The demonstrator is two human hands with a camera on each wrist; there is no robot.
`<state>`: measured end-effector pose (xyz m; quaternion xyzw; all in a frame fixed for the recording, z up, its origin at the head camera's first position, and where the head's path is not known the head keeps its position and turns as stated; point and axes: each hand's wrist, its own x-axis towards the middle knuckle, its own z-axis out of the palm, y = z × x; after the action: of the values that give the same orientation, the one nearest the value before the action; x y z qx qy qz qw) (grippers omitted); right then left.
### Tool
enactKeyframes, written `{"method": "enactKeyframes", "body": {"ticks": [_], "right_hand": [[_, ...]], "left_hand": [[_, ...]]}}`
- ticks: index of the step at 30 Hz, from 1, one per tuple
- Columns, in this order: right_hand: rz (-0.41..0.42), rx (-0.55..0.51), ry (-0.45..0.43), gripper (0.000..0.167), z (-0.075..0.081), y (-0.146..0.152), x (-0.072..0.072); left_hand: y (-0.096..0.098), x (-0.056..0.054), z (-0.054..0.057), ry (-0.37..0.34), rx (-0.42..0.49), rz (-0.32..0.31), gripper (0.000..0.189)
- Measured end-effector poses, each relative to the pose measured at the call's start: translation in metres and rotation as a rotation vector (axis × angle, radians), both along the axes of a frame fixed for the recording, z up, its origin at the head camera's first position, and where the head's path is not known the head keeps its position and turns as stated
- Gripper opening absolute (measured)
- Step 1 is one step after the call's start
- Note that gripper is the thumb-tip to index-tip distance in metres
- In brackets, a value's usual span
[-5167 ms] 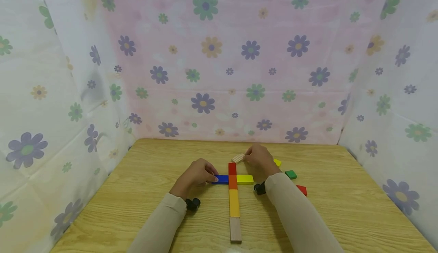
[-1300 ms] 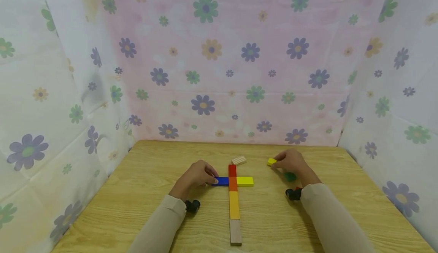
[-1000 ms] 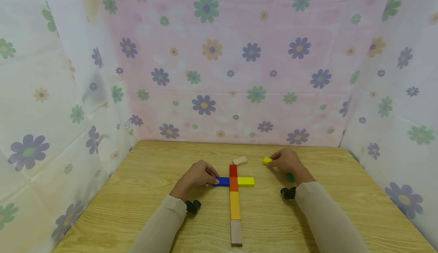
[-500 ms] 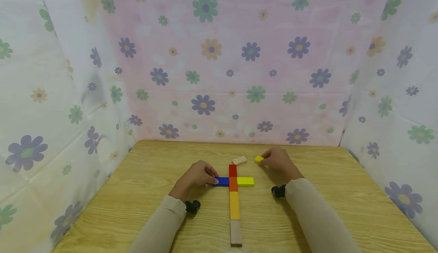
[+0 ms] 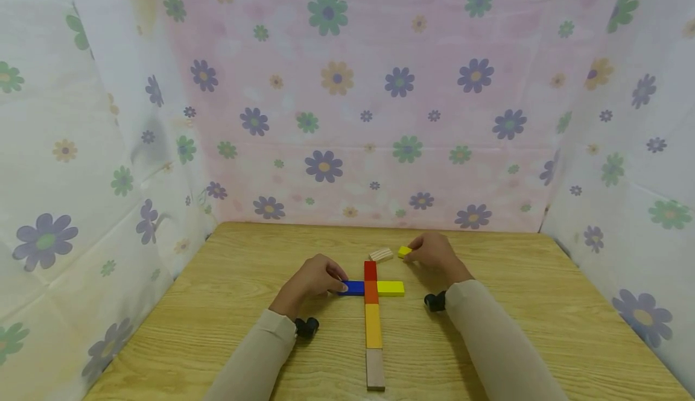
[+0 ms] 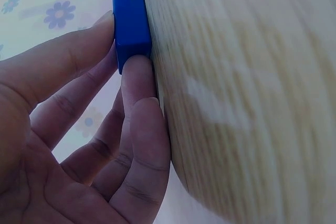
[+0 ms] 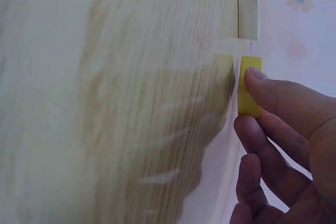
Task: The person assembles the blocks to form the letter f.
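My left hand (image 5: 314, 277) holds the outer left end of a blue wooden block (image 5: 354, 288), thumb on one side and fingertips at its end in the left wrist view. My right hand (image 5: 434, 250) pinches a small yellow block (image 7: 249, 86) between thumb and fingers, close over the table behind the cross. A dark red block (image 5: 370, 271) tops the cross's upright. Below it follow an orange-red block (image 5: 371, 292), a yellow-orange block (image 5: 373, 326) and a plain wood block (image 5: 375, 369). A long yellow block (image 5: 390, 288) forms the right arm opposite the blue one.
A pale striped wood block (image 5: 381, 255) lies slanted just behind the dark red one, left of the held yellow block. The wooden table (image 5: 244, 353) is enclosed by flowered cloth (image 5: 358, 208) at the back and sides. Black wrist cameras (image 5: 307, 327) hang under both sleeves.
My right hand has left the striped block, taken the small yellow block at the right and carried it leftward toward the striped one. Green and red blocks are now hidden. My left hand stays put.
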<state>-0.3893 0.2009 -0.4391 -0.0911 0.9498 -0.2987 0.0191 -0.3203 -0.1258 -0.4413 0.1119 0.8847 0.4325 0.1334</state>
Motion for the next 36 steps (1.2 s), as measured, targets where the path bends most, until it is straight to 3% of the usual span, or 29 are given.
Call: {"method": "enactKeyframes", "body": {"ticks": [22, 36], "right_hand": [[0.002, 0.009, 0.011, 0.031, 0.000, -0.013, 0.001], [0.005, 0.017, -0.007, 0.038, 0.000, -0.015, 0.000]], "left_hand": [[0.000, 0.000, 0.000, 0.010, -0.012, -0.005, 0.008], [0.000, 0.000, 0.000, 0.011, -0.004, -0.011, 0.009]]}}
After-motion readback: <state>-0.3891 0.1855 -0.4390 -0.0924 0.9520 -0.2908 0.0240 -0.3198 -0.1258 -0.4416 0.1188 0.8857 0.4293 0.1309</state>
